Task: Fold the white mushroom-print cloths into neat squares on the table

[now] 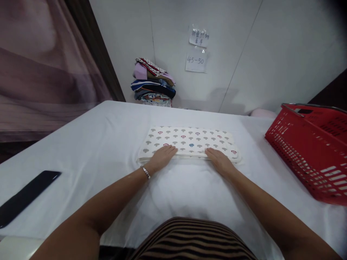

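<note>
While the folded mushroom-print cloth (187, 139) lies left of the red basket (300, 151), the left hand (163, 156) rests on its near edge farther from the basket, the right hand (220, 160) nearer it, both flat, fingers extended, gripping nothing, probably spread apart so the layers lie level; the black slab (28, 196) lies far left of the basket, apparently out of the way

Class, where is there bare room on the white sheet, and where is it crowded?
A wide bare patch of white sheet lies between the flat black object and the folded mushroom-print cloth; a narrower one separates that cloth from the red basket. Crowded: the cloth's near edge, under left hand and right hand.
</note>
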Action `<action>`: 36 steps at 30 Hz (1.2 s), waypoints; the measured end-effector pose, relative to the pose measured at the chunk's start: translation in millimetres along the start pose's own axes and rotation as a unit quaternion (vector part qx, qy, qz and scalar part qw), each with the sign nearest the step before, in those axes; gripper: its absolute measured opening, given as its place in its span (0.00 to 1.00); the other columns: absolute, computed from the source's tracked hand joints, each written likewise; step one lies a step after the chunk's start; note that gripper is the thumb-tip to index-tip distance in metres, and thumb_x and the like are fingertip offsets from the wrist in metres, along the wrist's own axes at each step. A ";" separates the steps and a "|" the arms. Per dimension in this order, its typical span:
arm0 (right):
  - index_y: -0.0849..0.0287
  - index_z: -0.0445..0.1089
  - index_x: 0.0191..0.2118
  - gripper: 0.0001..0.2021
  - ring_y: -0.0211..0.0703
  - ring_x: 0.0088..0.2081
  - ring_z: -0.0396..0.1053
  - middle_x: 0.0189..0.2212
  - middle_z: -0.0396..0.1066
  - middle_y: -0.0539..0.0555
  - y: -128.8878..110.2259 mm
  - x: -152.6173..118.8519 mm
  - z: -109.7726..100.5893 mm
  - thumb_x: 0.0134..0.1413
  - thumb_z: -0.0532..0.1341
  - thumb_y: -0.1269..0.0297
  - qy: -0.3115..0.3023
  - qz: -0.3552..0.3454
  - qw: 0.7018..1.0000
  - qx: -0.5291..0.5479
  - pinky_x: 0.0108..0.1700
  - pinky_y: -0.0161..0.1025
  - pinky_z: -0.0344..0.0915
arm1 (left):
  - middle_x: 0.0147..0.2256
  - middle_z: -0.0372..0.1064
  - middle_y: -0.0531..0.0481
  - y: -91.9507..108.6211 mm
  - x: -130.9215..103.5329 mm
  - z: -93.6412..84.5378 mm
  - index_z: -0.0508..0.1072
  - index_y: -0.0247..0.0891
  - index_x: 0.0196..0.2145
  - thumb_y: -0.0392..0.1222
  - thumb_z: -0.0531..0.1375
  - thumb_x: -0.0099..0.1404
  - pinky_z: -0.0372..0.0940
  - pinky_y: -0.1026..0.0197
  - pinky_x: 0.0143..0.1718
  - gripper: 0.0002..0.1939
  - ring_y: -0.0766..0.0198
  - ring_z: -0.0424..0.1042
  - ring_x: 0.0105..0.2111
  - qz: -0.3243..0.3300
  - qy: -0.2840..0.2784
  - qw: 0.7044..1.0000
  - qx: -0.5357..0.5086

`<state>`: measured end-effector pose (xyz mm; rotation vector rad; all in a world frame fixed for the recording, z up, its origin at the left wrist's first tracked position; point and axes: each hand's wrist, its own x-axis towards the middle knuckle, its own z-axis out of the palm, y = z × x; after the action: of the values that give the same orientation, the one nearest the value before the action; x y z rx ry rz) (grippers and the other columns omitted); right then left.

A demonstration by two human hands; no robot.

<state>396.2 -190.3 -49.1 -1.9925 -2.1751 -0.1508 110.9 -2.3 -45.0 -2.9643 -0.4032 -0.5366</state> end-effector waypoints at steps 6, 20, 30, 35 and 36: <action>0.55 0.58 0.62 0.26 0.47 0.63 0.52 0.62 0.57 0.56 2.6 -0.7 11.2 0.60 0.45 0.76 -0.013 -0.012 1.000 0.004 0.61 0.52 0.54 | 0.55 0.65 0.44 0.8 -4.4 5.1 0.65 0.38 0.55 0.32 0.46 0.69 0.60 0.51 0.57 0.19 0.58 0.61 0.58 0.004 -0.032 0.999 -0.002; 0.54 0.57 0.63 0.23 0.49 0.65 0.49 0.63 0.54 0.56 -2.7 -2.5 -3.1 0.63 0.49 0.63 -0.046 0.016 0.989 0.137 0.64 0.54 0.49 | 0.57 0.64 0.45 -1.8 -13.7 15.3 0.64 0.39 0.56 0.33 0.45 0.70 0.60 0.51 0.57 0.19 0.59 0.59 0.60 0.005 -0.018 1.000 -0.012; 0.57 0.50 0.66 0.32 0.51 0.68 0.35 0.68 0.39 0.55 -6.6 94.7 -26.2 0.63 0.40 0.45 -0.130 0.070 0.979 0.139 0.66 0.53 0.39 | 0.57 0.63 0.45 -0.8 -16.0 16.9 0.64 0.39 0.56 0.33 0.44 0.71 0.59 0.50 0.58 0.20 0.58 0.58 0.60 -0.003 -0.008 1.000 -0.004; 0.53 0.47 0.67 0.32 0.51 0.68 0.31 0.68 0.34 0.54 8.0 113.3 -0.7 0.62 0.38 0.43 -0.155 0.098 0.980 0.072 0.65 0.58 0.33 | 0.57 0.64 0.45 0.7 -18.6 13.2 0.65 0.41 0.56 0.34 0.45 0.70 0.60 0.50 0.57 0.20 0.58 0.60 0.59 -0.002 0.003 1.000 -0.025; 0.53 0.47 0.67 0.33 0.51 0.68 0.31 0.68 0.34 0.53 10.4 112.5 1.9 0.62 0.38 0.42 -0.155 0.098 0.980 0.072 0.65 0.58 0.33 | 0.56 0.64 0.45 1.8 -19.3 12.1 0.65 0.41 0.56 0.34 0.45 0.70 0.60 0.49 0.57 0.20 0.59 0.60 0.59 -0.003 0.006 1.000 -0.030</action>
<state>397.4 -79.2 -28.4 -2.2539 -2.0670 0.3579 97.9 -6.9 -63.3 -3.0168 -0.4028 -0.5767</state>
